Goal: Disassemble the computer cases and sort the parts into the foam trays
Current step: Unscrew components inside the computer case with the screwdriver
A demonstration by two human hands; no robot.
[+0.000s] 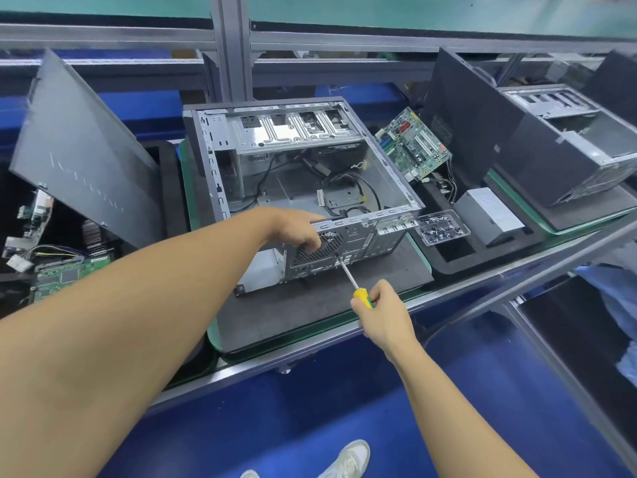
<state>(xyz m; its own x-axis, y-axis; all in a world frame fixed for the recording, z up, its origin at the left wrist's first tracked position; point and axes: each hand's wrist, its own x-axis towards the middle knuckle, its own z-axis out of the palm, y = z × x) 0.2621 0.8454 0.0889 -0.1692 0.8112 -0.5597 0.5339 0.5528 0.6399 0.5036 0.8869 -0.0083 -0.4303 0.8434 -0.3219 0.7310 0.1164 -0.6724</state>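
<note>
The left hand [297, 232] grips the computer case [296, 193] at its rear edge; the right hand [381, 313] holds a yellow-handled screwdriver [349, 277], tip against the back.

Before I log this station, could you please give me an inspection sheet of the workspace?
Surface: dark foam mat on a green-edged pallet, under the case.
Job's things: open grey metal computer case; green motherboard and grey power supply box in the black foam tray at right.
Clutter: clear plastic box of screws beside the case; grey side panel leaning at left.
Hands: left hand holds the case's rear edge; right hand grips the yellow-handled screwdriver, tip at the rear panel.
Cables: black cables loose inside the case; coloured wires in the left tray.
Surroundings: second computer case at right; blue floor below.
</note>
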